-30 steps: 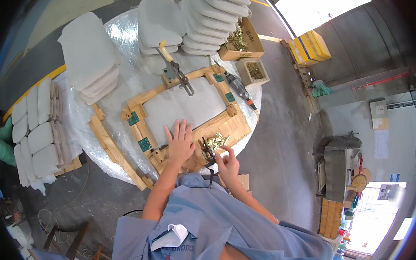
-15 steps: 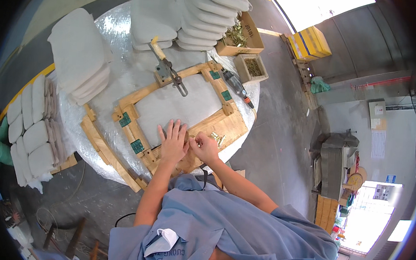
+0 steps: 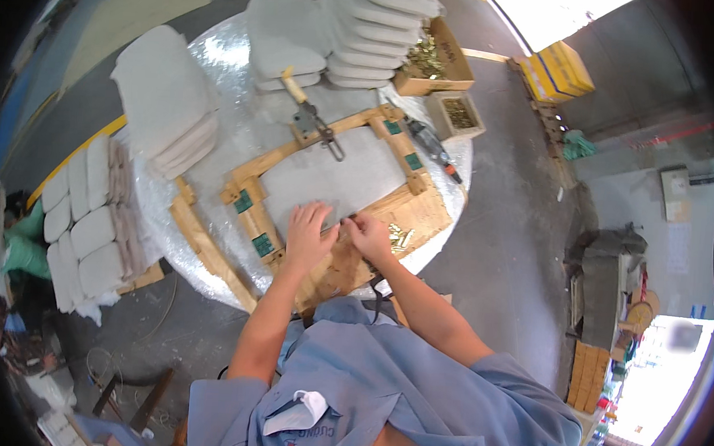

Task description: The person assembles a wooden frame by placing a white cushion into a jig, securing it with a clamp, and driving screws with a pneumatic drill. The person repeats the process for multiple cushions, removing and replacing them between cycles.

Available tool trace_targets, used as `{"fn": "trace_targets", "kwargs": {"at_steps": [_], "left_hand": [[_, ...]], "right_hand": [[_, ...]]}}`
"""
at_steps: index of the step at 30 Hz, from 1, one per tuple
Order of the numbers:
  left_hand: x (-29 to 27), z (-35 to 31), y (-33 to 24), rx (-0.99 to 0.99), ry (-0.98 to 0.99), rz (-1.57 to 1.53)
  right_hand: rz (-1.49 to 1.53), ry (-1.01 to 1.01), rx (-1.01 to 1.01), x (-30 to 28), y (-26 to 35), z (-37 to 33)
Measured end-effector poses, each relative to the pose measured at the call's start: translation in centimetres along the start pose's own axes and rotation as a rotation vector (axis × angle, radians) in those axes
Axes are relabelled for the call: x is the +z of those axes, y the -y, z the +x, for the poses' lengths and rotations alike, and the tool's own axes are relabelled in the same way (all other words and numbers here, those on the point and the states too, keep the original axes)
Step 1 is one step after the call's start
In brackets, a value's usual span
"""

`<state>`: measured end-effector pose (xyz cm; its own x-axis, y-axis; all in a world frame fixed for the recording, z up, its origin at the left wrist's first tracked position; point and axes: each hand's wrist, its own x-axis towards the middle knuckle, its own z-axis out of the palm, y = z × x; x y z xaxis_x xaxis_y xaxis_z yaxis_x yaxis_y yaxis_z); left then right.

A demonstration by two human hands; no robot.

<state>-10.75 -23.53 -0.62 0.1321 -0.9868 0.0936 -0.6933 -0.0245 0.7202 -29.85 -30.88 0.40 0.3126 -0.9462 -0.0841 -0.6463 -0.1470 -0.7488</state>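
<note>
A flat grey padded panel [image 3: 327, 177] lies inside a wooden frame jig [image 3: 253, 167] on the table. My left hand [image 3: 308, 238] rests at the panel's near edge, fingers apart and slightly bent. Just right of it, my right hand [image 3: 367, 236] pinches its fingertips together at the same edge; what they hold is too small to make out. Brass-coloured fittings [image 3: 401, 237] are scattered on the jig's wooden ledge beside that hand. A toggle clamp [image 3: 317, 130] with a yellow handle reaches over the panel's far side.
A power screwdriver [image 3: 435, 150] lies along the jig's right side. Behind it stand a carton of brass fittings [image 3: 452, 65] and a small box of screws [image 3: 468, 127]. Stacks of grey panels [image 3: 164, 92] surround the far and left sides. Loose wooden rails [image 3: 206, 243] lie at the left.
The view has shifted, so the table appears farther right. My right hand has moved slightly toward the panel's edge. My left fingers are more bent, its thumb near the right fingertips.
</note>
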Motion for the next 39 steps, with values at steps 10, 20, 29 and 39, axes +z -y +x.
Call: {"fn": "trace_targets", "kwargs": {"at_steps": [10,20,29,39], "left_hand": [[-5.1,2.1,5.0,0.063,-0.166,0.329],[-4.9,2.5,5.4,-0.02,-0.077,0.261],[-4.5,3.4,5.3,-0.014,-0.085,0.298],[-8.7,13.9,10.3,-0.398,-0.121,0.289]], "right_hand": [[0.036,0.043,0.057,0.0,0.5,-0.1],[-0.001,0.163,0.114,-0.2,0.4,-0.3],[-0.022,0.158,0.053,0.1,0.3,0.5],[-0.033,0.109,0.052,-0.1,0.4,1.2]]}}
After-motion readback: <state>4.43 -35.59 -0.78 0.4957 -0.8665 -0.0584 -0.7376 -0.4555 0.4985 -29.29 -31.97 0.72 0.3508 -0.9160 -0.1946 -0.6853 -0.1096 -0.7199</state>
